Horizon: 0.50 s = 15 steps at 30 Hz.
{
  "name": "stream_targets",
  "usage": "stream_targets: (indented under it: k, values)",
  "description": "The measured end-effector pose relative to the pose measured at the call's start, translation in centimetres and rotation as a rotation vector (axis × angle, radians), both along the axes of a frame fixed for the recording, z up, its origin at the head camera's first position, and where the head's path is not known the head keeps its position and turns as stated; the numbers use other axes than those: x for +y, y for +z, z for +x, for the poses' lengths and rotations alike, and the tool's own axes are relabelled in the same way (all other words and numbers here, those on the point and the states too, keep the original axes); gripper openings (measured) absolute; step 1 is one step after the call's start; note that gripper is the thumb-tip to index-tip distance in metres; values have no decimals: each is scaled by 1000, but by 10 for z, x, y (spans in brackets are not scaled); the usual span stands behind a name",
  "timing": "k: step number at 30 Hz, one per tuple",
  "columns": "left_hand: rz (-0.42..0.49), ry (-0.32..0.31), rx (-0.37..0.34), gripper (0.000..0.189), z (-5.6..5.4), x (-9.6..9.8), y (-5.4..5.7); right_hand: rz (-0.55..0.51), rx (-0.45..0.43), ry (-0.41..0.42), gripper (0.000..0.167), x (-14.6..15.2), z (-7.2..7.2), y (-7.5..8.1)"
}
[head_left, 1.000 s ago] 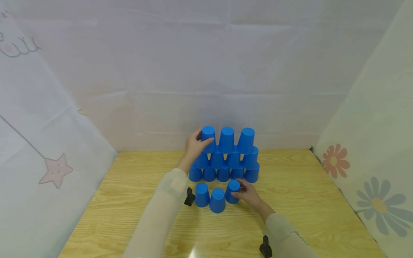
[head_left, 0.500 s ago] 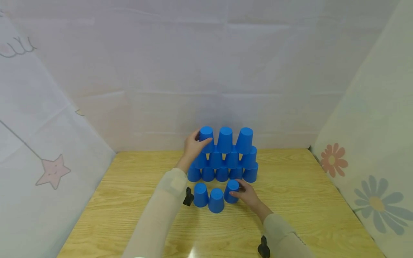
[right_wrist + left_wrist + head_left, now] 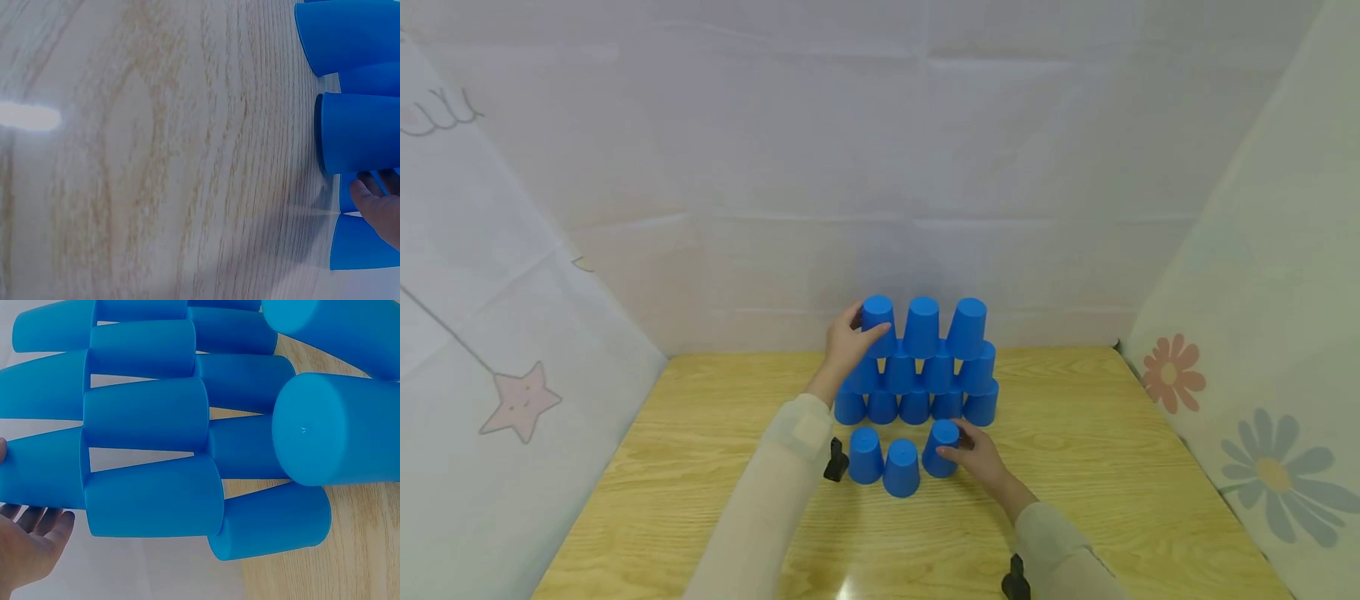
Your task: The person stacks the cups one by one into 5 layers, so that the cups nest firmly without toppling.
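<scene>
Blue cups stand upside down in a stacked wall, three rows high, on the wooden table. My left hand [image 3: 847, 343] holds the leftmost cup [image 3: 876, 313] of the top row, thumb on its near side. In the left wrist view, fingers of that hand [image 3: 31, 547] lie along the cup [image 3: 44, 465]. In front of the wall are three more upturned cups: a left one [image 3: 865, 458], a middle one [image 3: 901, 472] and a right one [image 3: 936, 461]. My right hand [image 3: 981, 458] grips the right one; a dark gap or shadow shows under its rim [image 3: 359, 134] in the right wrist view.
The wooden table [image 3: 1075, 450] reaches to a pale cloth backdrop [image 3: 880, 167] close behind the wall. Patterned cloths hang at left [image 3: 475, 467] and right [image 3: 1285, 317]. The wall's other top cups [image 3: 922, 327] stand close beside my left hand.
The right front cup has shifted slightly rightward with my right hand, away from the middle cup. My left hand stays on the top-row cup. The head view drifts a little.
</scene>
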<state>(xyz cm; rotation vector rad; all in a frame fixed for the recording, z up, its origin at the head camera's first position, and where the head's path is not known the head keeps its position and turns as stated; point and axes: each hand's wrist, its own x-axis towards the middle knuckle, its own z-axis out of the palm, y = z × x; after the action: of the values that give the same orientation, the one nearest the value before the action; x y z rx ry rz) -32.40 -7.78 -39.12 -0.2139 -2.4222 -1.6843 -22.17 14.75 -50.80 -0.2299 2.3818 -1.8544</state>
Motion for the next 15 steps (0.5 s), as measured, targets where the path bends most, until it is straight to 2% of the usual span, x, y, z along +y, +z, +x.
stream_targets:
  k: [3,6,12,15]
  values:
    - [9,-3,-6,62,0,-1,-1,3,-5,6,43,-1,6,10]
    - [20,-5,-13,64,1,-2,-1,-5,-21,9,44,0,7,12]
    - [40,-30,8,65,3,-6,-2,-21,-29,-4,48,7,-5,-9]
    - [37,-36,31,64,6,-8,-2,-6,-28,-7,47,7,-2,-3]
